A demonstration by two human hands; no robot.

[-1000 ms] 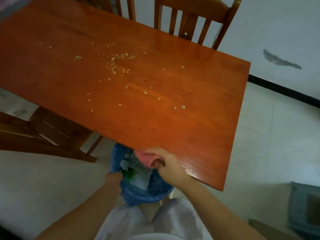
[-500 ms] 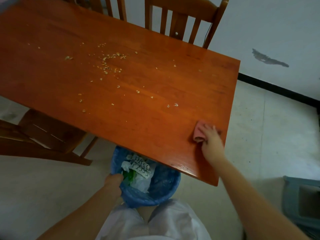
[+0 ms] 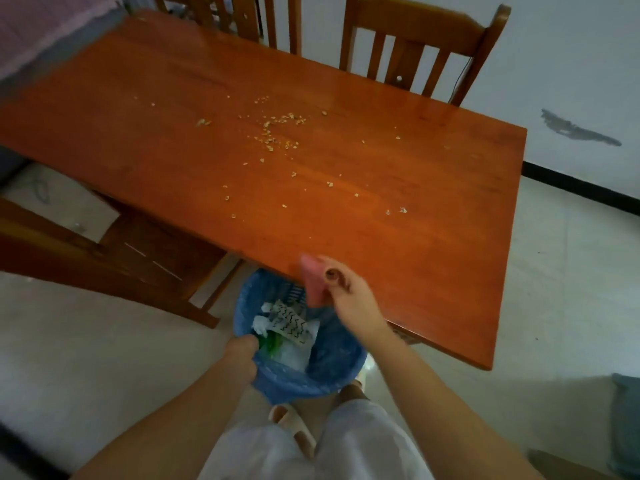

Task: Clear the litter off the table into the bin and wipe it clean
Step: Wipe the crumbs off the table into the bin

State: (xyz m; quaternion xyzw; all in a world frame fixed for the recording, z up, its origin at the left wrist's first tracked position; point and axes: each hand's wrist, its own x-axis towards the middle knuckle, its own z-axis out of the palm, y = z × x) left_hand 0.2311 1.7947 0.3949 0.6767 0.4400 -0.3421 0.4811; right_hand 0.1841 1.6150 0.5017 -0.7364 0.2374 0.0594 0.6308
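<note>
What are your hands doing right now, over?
Right hand holds pink cloth at table edge over bin. Left hand grips bin rim. Crumbs still scattered mid-table. Nothing blocking.

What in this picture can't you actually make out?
- Left hand, head view: its fingers are hidden behind the rim of the bin.
- Bottom of the bin: covered by litter.
- Crumbs on the table: too small to tell what they are.
- Pink cloth in the right hand: blurred, partly hidden by the fingers.
- Blue-grey thing: cut off by the right edge.
</note>
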